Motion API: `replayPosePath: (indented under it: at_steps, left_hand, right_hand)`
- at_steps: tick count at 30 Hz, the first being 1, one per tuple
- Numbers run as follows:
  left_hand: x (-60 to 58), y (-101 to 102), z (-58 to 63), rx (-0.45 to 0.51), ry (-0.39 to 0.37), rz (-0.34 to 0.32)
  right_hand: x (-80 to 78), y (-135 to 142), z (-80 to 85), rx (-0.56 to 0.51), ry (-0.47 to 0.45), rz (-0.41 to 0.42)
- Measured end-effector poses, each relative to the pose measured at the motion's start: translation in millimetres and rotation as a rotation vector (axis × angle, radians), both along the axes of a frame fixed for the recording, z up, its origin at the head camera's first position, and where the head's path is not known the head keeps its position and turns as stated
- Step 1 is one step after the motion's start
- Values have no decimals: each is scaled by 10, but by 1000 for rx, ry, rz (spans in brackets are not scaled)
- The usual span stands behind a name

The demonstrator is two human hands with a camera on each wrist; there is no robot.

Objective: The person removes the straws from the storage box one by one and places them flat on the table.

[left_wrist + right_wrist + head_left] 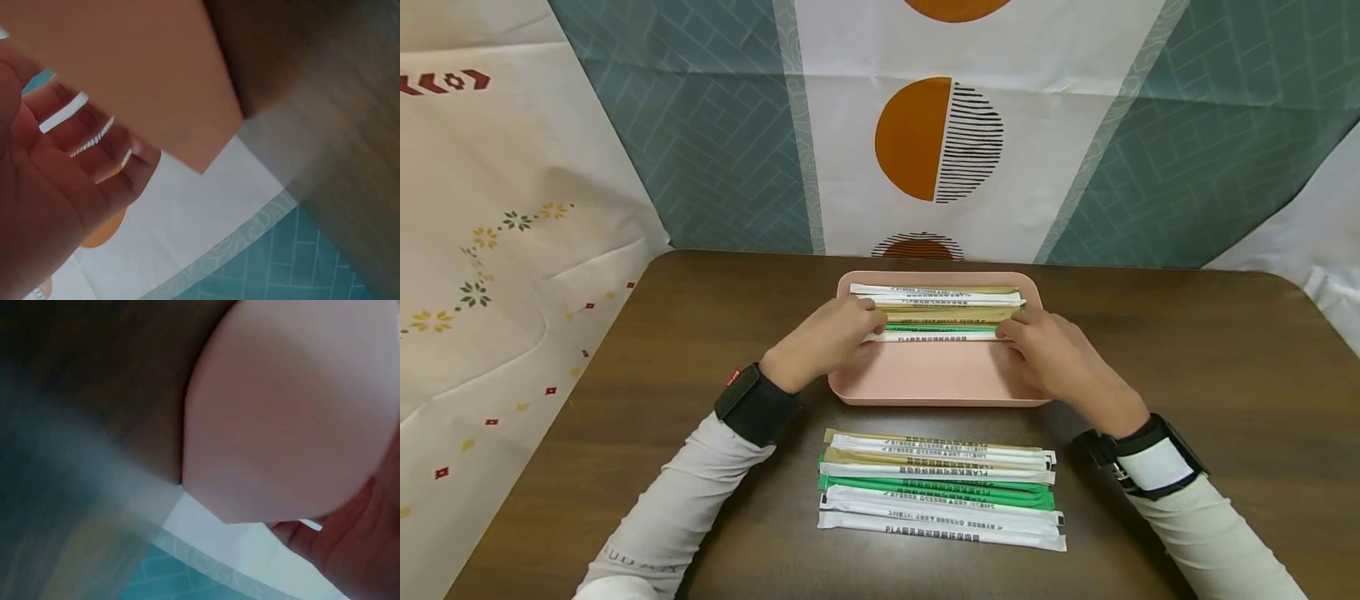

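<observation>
Both hands (838, 333) (1060, 354) pinch a white wrapped straw (940, 337) in the pink tray (936, 375), with more straws (940, 492) nearer on the table (1187, 350).

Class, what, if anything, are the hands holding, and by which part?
Left hand and right hand are at opposite ends of the front white straw in the tray; whether pinched cannot be told.

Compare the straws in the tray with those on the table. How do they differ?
The tray straws lie inside the pink tray; the table straws lie directly on the table. The left hand and right hand touch the tray straws' ends, covering some; no hand touches the table straws. Both sets mix white, gold and green wrappers and lie side by side, running left to right.
</observation>
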State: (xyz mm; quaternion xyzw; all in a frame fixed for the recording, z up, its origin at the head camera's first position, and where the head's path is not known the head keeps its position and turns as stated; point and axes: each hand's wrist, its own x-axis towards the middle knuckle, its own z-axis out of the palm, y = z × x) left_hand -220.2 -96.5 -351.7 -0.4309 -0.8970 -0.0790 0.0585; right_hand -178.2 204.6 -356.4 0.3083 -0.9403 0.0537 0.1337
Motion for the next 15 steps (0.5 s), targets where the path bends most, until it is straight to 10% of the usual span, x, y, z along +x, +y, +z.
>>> replayPosePath:
  at_steps: [15]
  left_hand:
    - [13, 46, -86, -38, -53, 13]
  right_hand:
    - [-16, -32, -4, 57, -91, -5]
